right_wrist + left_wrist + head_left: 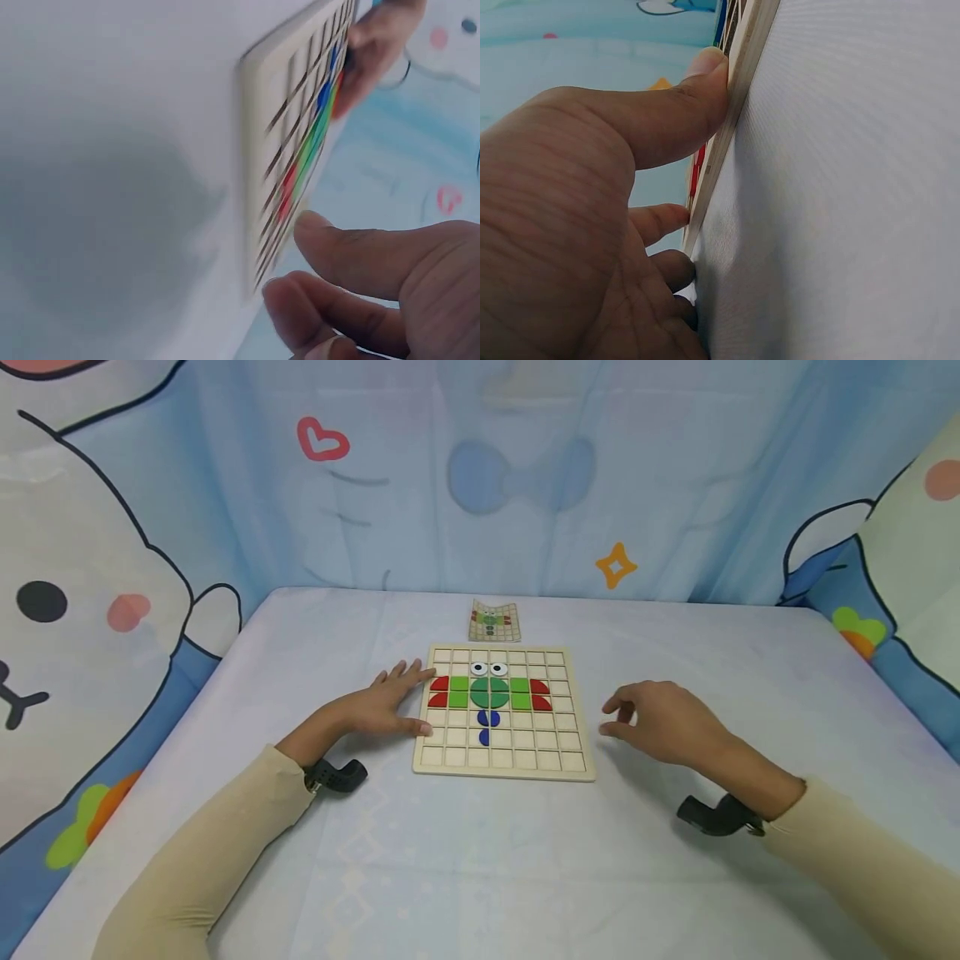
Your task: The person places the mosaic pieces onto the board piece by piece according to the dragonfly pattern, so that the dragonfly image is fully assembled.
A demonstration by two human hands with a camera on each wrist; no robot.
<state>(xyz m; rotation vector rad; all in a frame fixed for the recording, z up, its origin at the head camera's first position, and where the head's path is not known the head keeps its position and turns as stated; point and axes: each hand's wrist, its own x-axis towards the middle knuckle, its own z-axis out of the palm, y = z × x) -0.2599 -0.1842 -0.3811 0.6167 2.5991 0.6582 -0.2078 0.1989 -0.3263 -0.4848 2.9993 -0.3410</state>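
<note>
A square wooden grid board [465, 760] lies on the table with colored tiles in its cells. Two eye tiles [489, 669] top a dark green circle [490, 693], flanked by light green squares [458, 692] and red rounded tiles [540, 695]. Below the circle sit several blue tiles [484, 737]. My left hand [378, 703] rests at the board's left edge, fingers spread; in the left wrist view its thumb [682, 105] touches the rim. My right hand [667, 722] hovers right of the board, fingers loosely bent, thumb and fingertips apart with nothing visible between them.
A small pattern card [495, 622] with a similar figure stands behind the board. The white table [465, 868] stretches around it, its far edge against a blue printed curtain [420, 527]. Both wrists wear black camera mounts.
</note>
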